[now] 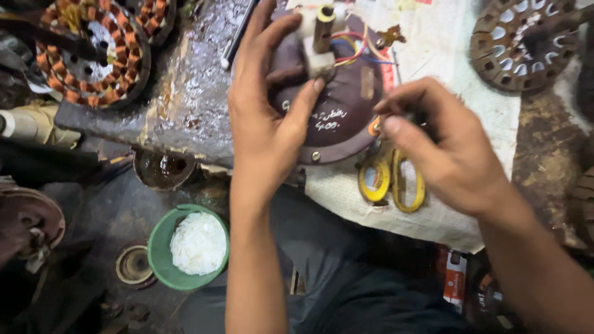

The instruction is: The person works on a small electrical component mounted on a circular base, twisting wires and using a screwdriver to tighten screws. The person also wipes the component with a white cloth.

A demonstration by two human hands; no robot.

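Left hand (263, 117) steadies motor cover (346, 105), shaft (323, 28) upright.

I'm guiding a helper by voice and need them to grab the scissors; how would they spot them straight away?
Start at the round dark brown metal motor cover that the left hand grips on the pale woven cloth. Just below its lower right edge, under the right hand, lie the scissors with yellow plastic loop handles. Their two bright yellow rings are the only yellow loops on the cloth.
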